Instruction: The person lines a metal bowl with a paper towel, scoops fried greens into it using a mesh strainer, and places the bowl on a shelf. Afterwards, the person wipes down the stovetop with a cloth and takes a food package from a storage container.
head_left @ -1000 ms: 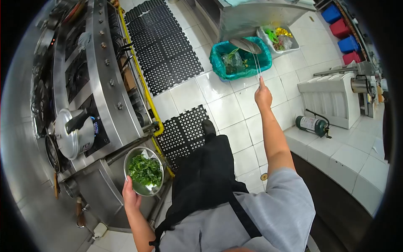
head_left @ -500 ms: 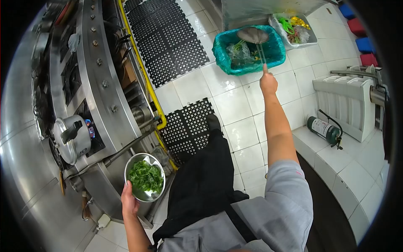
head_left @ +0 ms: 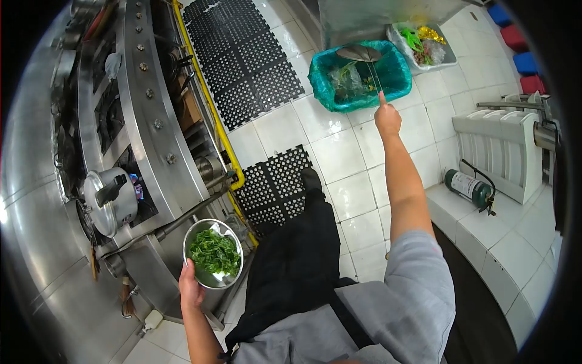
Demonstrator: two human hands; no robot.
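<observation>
My left hand [head_left: 193,288] is gripping the metal bowl [head_left: 206,279] at its rim, near left, probably so the chopped greens [head_left: 215,252] aren't spilling. My right hand [head_left: 388,118] is clasping the long-handled strainer [head_left: 359,53] over the far lined bin [head_left: 324,91], perhaps so drips are landing inside.

The floor [head_left: 339,159] is laid with glossy white tiles and partly covered by perforated black mats [head_left: 242,60]. The left side is lined by a stainless-steel gas range [head_left: 143,112], fronted by a row of knobs [head_left: 159,124] and skirted by a yellow pipe [head_left: 225,133]; beyond it, a steel wall [head_left: 39,255] is seen. At right, a green fire extinguisher [head_left: 468,186] is supported on a white-tiled ledge [head_left: 512,225]. Light is reflected in the tiles.
</observation>
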